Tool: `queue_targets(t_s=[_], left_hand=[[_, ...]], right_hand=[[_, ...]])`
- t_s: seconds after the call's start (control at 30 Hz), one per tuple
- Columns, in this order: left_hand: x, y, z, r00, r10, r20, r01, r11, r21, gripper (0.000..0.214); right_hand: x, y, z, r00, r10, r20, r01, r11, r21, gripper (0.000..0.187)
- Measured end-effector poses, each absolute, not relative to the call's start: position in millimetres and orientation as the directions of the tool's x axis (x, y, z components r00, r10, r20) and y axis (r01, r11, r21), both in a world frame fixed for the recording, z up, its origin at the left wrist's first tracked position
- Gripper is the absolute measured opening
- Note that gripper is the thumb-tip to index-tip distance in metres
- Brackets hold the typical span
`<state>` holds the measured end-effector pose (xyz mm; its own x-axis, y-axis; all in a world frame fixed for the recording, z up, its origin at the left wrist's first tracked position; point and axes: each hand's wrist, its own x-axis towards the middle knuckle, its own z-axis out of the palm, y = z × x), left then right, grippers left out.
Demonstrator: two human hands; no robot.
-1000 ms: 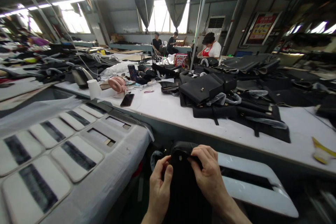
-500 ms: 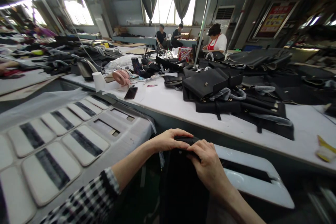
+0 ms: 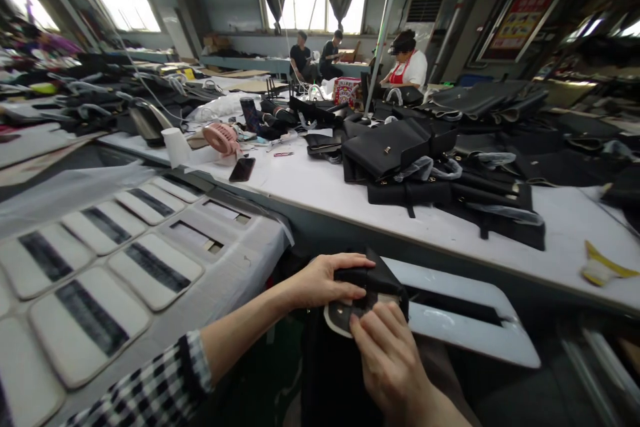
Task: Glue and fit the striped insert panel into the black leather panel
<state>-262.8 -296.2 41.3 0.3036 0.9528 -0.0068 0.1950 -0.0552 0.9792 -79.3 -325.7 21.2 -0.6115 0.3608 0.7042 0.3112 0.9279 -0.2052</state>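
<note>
A black leather bag (image 3: 345, 360) stands upright low in the middle, between my arms. My left hand (image 3: 325, 280) reaches in from the left and lies over the bag's folded top flap (image 3: 373, 280), fingers curled on its upper edge. My right hand (image 3: 387, 360) comes up from below, its fingertips pinching the flap's lower rim, where a paler lining shows. Both hands are closed on the bag. My left sleeve (image 3: 150, 390) is black-and-white check.
A white padded board (image 3: 100, 280) with dark-striped pads lies at my left. A long white table (image 3: 350, 207) ahead carries a heap of black bags (image 3: 440, 180), a pink fan (image 3: 220, 139), a phone (image 3: 242, 169) and a paper roll (image 3: 173, 147). Other people sit at the far end. A white shelf (image 3: 465, 333) sits at right.
The bag's top flap has been folded open, baring the paler lining. My right hand slid down from the top to the flap's lower rim, and my left hand moved onto the upper edge.
</note>
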Motion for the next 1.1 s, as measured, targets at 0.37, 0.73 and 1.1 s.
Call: queue_targets(t_s=[0.37, 0.73, 1.1], left_hand=[[-266.3, -289.1, 59.8, 0.390, 0.912, 0.128, 0.547, -0.342, 0.764, 0.062], [-251.2, -276.1, 25.2, 0.249, 0.965, 0.076, 0.672, -0.229, 0.704, 0.048], [-283.9, -290.6, 1.9, -0.001, 0.996, 0.087, 0.126, -0.086, 0.988, 0.051]], right_hand=[[-65.2, -319.3, 26.1, -0.610, 0.348, 0.712, 0.326, 0.929, -0.175, 0.018], [-69.0, -364.1, -5.4, -0.603, 0.443, 0.664, 0.172, 0.885, -0.434, 0.040], [-69.4, -333.7, 56.2, -0.818, 0.206, 0.537, 0.031, 0.948, -0.317, 0.027]])
